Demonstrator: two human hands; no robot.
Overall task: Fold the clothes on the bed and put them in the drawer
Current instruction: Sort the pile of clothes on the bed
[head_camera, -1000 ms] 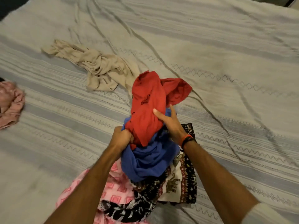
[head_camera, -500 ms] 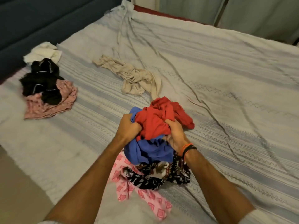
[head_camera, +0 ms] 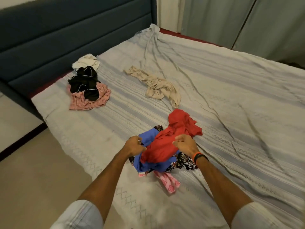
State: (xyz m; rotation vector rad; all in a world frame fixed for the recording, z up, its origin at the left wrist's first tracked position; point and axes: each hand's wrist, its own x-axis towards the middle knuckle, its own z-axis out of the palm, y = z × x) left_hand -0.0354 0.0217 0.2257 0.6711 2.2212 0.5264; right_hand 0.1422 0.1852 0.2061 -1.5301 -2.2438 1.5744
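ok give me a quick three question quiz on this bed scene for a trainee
1. True or false: the red garment lies on top of the blue garment.
2. Which garment lies alone mid-bed? A black B beige C white
3. Fill in: the wristbands are on the ___ hand.

Key:
1. true; both hands, left hand and right hand, are at that pile.
2. B, the beige garment.
3. right

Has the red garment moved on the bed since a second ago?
Yes. The red garment was lifted above the pile; now it lies lower, still near the beige garment.
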